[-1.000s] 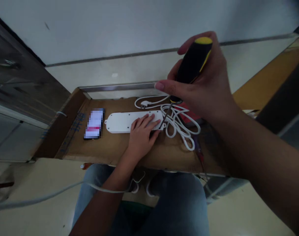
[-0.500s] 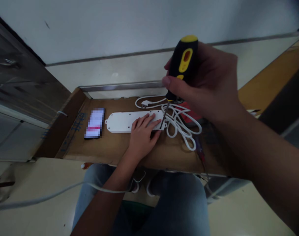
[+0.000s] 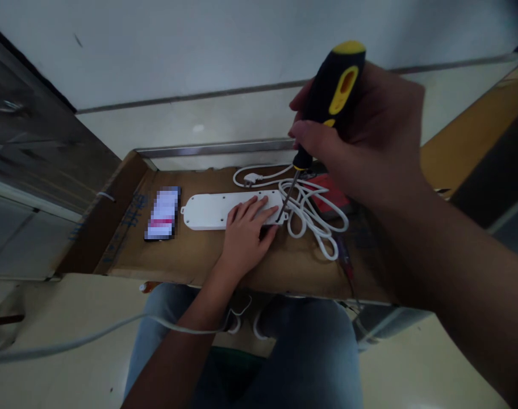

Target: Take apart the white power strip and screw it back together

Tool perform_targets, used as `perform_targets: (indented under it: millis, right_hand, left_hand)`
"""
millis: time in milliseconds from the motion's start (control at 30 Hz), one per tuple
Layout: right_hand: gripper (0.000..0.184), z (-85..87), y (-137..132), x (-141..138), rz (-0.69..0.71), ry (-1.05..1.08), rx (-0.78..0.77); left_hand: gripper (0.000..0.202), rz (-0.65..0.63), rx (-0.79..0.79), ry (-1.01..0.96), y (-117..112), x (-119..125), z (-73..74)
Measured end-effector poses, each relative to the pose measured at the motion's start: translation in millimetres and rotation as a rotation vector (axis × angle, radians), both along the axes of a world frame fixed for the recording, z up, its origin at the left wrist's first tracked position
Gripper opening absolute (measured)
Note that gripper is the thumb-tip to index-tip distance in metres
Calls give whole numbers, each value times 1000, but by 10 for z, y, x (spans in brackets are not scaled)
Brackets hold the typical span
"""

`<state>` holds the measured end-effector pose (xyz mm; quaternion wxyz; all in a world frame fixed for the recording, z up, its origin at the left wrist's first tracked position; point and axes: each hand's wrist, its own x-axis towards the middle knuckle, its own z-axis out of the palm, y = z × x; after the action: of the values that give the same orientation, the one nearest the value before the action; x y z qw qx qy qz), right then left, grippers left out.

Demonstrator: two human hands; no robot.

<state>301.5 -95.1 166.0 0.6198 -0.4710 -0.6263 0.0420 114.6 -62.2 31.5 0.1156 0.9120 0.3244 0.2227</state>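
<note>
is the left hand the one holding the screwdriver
No, the right hand grips the screwdriver, while the left hand lies with fingers spread on the white power strip.

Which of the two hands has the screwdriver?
The right hand: it grips the black-and-yellow screwdriver, while the left hand rests palm-down on the white power strip.

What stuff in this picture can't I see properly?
All in the head view:
Phone: its screen is pixelated, so unreadable.
Screwdriver: its tip is too small and dark to tell whether it sits in a screw.
White power strip: its underside faces the cardboard; the left hand covers some of its top.
Red object: the white cable crosses in front, so I can't tell what it is.
</note>
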Motion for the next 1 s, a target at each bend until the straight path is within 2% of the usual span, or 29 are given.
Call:
perform_targets:
  millis: [567,767,900,1000]
  right_hand:
    - [20,-9,-31,17,57,-66,-31]
    - [38,20,-63,35,86,-150,-60]
    - [55,85,-96,45,15,-217,-48]
    - [66,112,-102,45,-21,-230,-60]
  left_hand:
    - [38,-2,-21,-7,-15,21,38]
    - [27,8,-41,-122,-17,16,30]
    - [14,20,-53,-235,-25,51,20]
    - [14,12,-62,-212,-24,80,15]
